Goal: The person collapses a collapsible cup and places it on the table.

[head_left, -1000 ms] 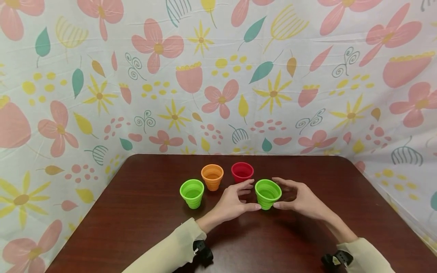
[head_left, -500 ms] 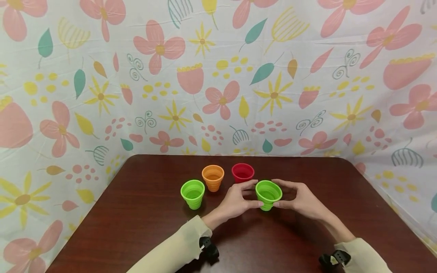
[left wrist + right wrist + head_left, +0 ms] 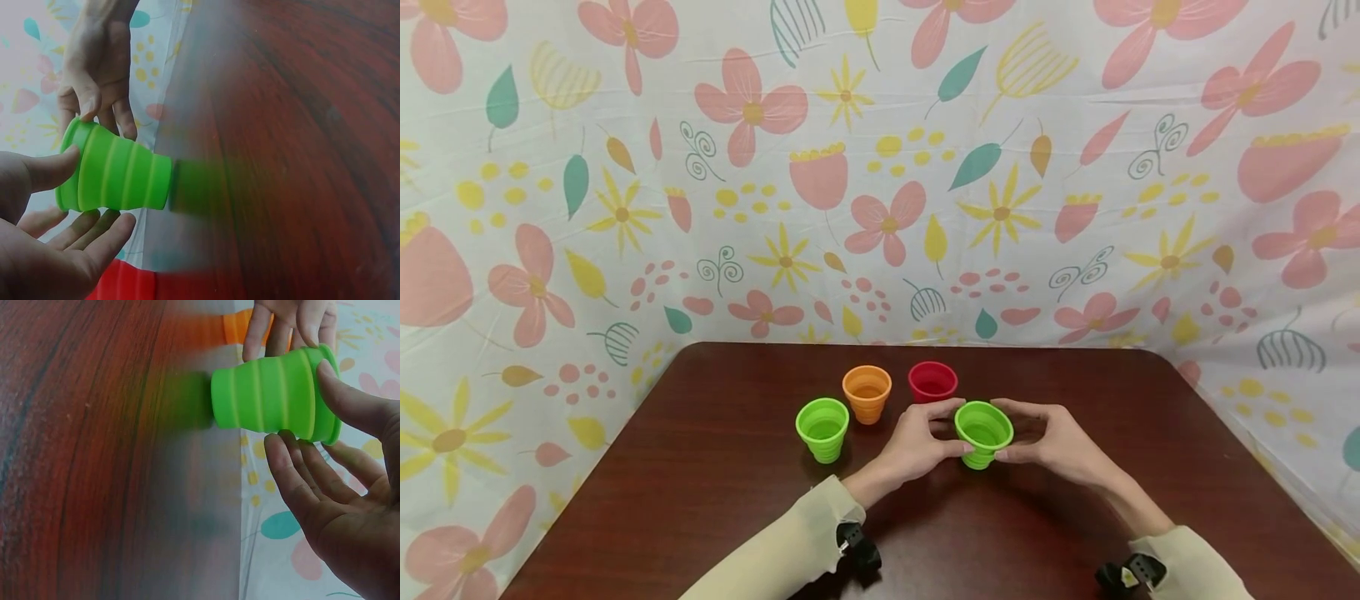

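Note:
A bright green ridged cup (image 3: 983, 435) stands upright on the table, wider at its rim than at its base. My left hand (image 3: 917, 442) grips it from the left, the thumb on the near side close to the rim and the fingers round the far side. From the opposite side my right hand (image 3: 1060, 442) holds the same cup between thumb and fingers. Both wrist views show the cup (image 3: 119, 169) between the two hands, its base at the tabletop. Just behind the left fingers is a red cup (image 3: 932, 381), its lower part hidden.
Left of the hands, a second green cup (image 3: 823, 429) and an orange cup (image 3: 867, 393) stand upright. The dark wooden table (image 3: 737, 517) has a glossy top and ends at a flower-printed cloth (image 3: 880, 167) behind it.
My left hand has moved right onto the green cup. Both hands have then shifted the cup slightly left and nearer. The other cups have stayed in place.

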Action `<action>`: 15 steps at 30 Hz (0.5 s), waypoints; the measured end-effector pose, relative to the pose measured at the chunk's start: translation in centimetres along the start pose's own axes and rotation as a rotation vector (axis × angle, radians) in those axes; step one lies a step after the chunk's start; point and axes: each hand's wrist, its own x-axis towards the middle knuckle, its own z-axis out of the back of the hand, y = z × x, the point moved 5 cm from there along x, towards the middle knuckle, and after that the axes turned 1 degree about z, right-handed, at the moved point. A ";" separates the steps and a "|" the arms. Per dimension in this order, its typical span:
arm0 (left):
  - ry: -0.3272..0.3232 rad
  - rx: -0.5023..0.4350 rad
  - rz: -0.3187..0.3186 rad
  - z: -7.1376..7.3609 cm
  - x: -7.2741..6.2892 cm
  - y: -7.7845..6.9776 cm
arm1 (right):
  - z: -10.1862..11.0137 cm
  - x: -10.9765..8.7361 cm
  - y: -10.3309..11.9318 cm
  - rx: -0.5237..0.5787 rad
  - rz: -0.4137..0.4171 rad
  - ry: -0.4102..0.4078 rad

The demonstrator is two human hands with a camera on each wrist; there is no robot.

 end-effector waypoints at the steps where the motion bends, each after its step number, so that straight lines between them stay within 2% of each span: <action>1: 0.002 -0.003 0.000 0.0 0.0 0.0 | -0.1 0.0 0.0 0.003 -0.004 0.005; 9: 0.048 -0.038 -0.004 0.1 0.0 0.0 | -0.2 0.1 0.2 0.031 0.018 0.061; 15: 0.067 -0.055 0.027 0.1 0.2 0.3 | -0.1 0.1 -0.1 0.068 0.007 0.092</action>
